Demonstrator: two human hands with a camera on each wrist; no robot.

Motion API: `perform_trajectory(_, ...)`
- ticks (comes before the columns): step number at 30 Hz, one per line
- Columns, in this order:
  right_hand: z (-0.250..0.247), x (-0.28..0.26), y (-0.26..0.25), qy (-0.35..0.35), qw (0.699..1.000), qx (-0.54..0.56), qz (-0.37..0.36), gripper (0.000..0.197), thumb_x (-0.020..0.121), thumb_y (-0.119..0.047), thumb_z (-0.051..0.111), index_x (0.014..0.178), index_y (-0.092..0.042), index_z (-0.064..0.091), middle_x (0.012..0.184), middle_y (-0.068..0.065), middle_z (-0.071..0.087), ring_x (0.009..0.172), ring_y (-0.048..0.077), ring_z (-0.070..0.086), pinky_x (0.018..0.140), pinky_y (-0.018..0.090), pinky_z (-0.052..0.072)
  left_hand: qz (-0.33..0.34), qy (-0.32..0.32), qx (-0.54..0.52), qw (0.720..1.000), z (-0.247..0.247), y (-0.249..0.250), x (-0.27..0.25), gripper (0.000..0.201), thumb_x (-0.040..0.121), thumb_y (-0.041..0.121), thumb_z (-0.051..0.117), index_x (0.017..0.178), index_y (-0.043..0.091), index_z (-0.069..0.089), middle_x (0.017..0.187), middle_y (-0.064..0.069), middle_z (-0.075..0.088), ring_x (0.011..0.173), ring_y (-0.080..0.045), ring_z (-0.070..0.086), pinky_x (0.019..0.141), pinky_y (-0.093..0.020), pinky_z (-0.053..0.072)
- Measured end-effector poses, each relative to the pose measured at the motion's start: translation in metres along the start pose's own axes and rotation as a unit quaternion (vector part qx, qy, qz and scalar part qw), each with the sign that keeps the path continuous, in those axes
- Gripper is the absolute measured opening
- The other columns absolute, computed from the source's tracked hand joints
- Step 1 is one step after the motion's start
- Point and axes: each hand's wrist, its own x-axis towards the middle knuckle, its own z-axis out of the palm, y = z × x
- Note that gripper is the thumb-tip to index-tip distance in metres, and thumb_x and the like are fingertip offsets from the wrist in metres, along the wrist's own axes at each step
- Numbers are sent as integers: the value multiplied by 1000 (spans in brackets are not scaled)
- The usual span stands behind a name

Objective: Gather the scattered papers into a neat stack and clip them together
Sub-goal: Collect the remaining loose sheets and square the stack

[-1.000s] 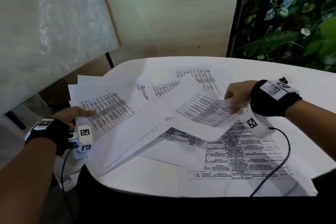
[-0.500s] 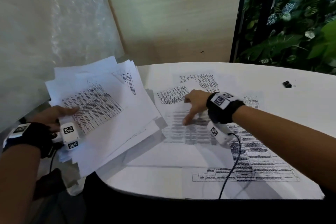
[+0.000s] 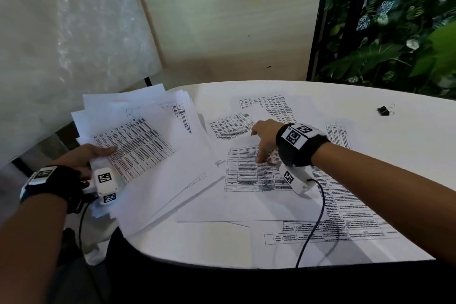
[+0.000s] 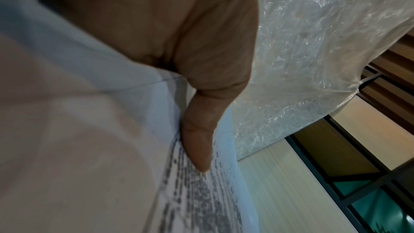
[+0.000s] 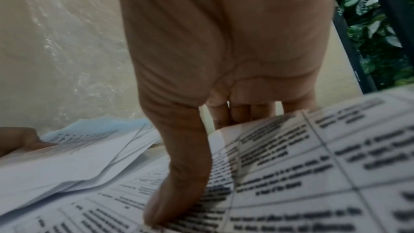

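My left hand (image 3: 96,154) grips a loose bundle of printed papers (image 3: 153,145) at the table's left end, thumb on top (image 4: 197,148) and the bundle (image 4: 201,201) fanned and uneven. My right hand (image 3: 262,140) is on a sheet with a printed table (image 3: 246,175) in the middle. Its thumb presses on top (image 5: 179,183) and its fingers reach behind the sheet's raised far edge (image 5: 291,174). Several more sheets lie scattered: (image 3: 229,128), (image 3: 269,103), (image 3: 338,227). A black binder clip (image 3: 383,110) lies alone at the far right.
The white table (image 3: 394,160) has a rounded left end and a dark front edge. A bubble-wrapped panel (image 3: 61,44) leans at the left, and a plant wall (image 3: 394,32) stands behind on the right. A cable (image 3: 313,224) trails from my right wrist over the papers.
My right hand let go of the sheet it was passing to the left bundle and came down on a table sheet. The left hand raised the bundle slightly.
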Motion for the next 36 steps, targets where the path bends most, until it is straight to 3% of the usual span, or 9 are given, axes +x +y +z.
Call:
perform_trajectory(4, -3, 3, 2, -22, 1000, -7, -7, 75, 66, -37, 88, 126, -8, 55, 118, 3, 60, 109, 26, 59, 89, 33, 49, 9, -6, 7, 1000, 6, -2, 15, 14, 102, 7, 46, 104, 4, 60, 72, -11, 76, 55, -24, 73, 97, -47, 41)
perform_trajectory(7, -3, 5, -2, -13, 999, -34, -28, 75, 70, -37, 85, 130, -8, 51, 123, 8, 58, 115, 28, 56, 92, 34, 47, 1, -3, 26, 1000, -18, -15, 61, 47, 79, 12, 77, 121, -2, 61, 111, -26, 72, 98, -44, 71, 104, -58, 44)
perform_trajectory(9, -2, 4, -6, 4, 998, -48, -45, 84, 72, -36, 84, 140, -9, 42, 140, 7, 50, 127, 28, 50, 101, 35, 44, -42, -17, 69, 997, -29, -26, 80, 59, 74, 16, 84, 120, -11, 59, 106, -33, 71, 94, -49, 71, 87, -59, 57)
perform_trajectory(11, 1, 4, -10, 16, 996, -67, -52, 87, 67, -37, 86, 138, -11, 43, 139, 6, 50, 125, 28, 51, 102, 38, 46, -46, -5, 87, 995, -17, -23, 62, 23, 93, 10, 63, 106, -7, 59, 73, -25, 74, 59, -38, 73, 56, -44, 62)
perform_trajectory(15, 4, 4, -13, 28, 996, -76, -33, 84, 58, -37, 91, 128, -13, 52, 124, 7, 60, 110, 29, 60, 93, 42, 53, -14, 13, 100, 995, -12, -20, 55, 25, 97, 7, 56, 121, 0, 60, 87, -22, 75, 68, -40, 72, 73, -49, 60)
perform_trajectory(18, 4, 3, -14, 27, 997, -64, -16, 82, 58, -37, 92, 125, -11, 53, 121, 8, 61, 107, 28, 62, 92, 41, 54, -29, 2, 107, 994, -13, -22, 61, 25, 97, 7, 56, 120, -1, 60, 98, -23, 72, 63, -36, 74, 62, -47, 62)
perform_trajectory(26, 6, 5, -11, 22, 998, -53, 1, 90, 61, -37, 90, 135, -11, 46, 133, 9, 55, 117, 30, 57, 96, 43, 51, -30, 21, 69, 997, -1, -15, 68, 46, 89, 9, 67, 133, 1, 56, 129, -24, 63, 116, -47, 60, 105, -60, 44)
perform_trajectory(31, 9, 8, -8, 19, 999, -42, 10, 80, 62, -36, 90, 126, -10, 50, 122, 9, 60, 107, 30, 60, 93, 41, 52, -21, 0, 100, 995, 24, -9, 50, 15, 95, 9, 60, 101, -6, 60, 79, -21, 73, 53, -34, 70, 65, -45, 59)
perform_trajectory(36, 1, 9, 16, 5, 998, 9, 60, 55, 68, -25, 86, 114, -10, 61, 102, 9, 62, 90, 24, 58, 74, 27, 42, -34, -13, 87, 996, 19, -11, 57, 13, 97, 8, 58, 102, -3, 61, 75, -21, 75, 51, -34, 71, 49, -46, 60)
